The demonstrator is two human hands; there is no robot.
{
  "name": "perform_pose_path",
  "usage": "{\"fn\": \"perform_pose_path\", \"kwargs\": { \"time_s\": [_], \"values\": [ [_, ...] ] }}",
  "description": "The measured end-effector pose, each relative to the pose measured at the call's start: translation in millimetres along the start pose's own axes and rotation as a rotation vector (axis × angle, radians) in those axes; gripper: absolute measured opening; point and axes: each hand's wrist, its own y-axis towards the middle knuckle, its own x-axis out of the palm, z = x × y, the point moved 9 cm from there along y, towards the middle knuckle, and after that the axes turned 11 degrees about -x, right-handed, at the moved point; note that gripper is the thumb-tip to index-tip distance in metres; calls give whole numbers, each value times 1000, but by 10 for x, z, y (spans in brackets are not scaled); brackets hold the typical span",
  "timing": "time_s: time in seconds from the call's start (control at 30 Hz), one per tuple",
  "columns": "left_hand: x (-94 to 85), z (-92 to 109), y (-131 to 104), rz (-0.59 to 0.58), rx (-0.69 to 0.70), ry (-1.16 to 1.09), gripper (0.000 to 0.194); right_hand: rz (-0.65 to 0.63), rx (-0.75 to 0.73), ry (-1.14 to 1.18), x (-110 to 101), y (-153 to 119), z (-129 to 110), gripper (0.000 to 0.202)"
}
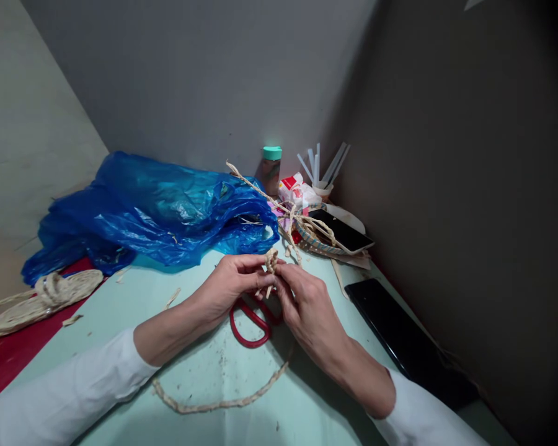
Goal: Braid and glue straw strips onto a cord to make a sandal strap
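Observation:
Between my two hands, above the pale green tabletop (204, 365), is a small braided piece of straw cord (271, 260). My left hand (232, 282) pinches it from the left, thumb and fingers closed. My right hand (304, 297) grips it from the other side, its fingertips close to the left ones. Part of the piece is hidden by the fingers. Below the hands lie red-handled scissors (251, 342), their blades out of sight. A longer twisted straw cord (223, 404) curves over the table nearer to me; its right end passes up behind my right hand.
A crumpled blue plastic bag (167, 204) covers the back left. At far left lies a woven straw sandal (51, 294). A green-lidded jar (271, 164), a cup of glue sticks (323, 189) and a phone (341, 229) stand or lie at the back; a dark flat device (395, 331) is at right.

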Motion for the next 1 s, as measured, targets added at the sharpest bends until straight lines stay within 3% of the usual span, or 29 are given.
{"fn": "perform_pose_path", "kwargs": {
  "time_s": [0.13, 0.3, 0.47, 0.57, 0.7, 1.0],
  "values": [
    [-11, 36, -19, 22, 13, -5, 33, -3, 29, 34, 14, -21, -17, 25],
    [-73, 133, -66, 158, 77, 47, 25, -50, 141, 169, 85, -33, 19, 25],
    [-120, 374, -210, 380, 274, 379, 14, -72, 268, 299, 112, -44, 156, 17],
    [-80, 503, -321, 468, 398, 594, 19, 8, 303, 305, 4, -29, 224, 29],
    [-18, 565, -389, 479, 452, 723, 23, 102, 239, 296, -150, 26, 189, 32],
    [63, 487, -329, 391, 375, 885, 20, 110, 216, 479, -190, 71, 220, 19]
  ]
}}
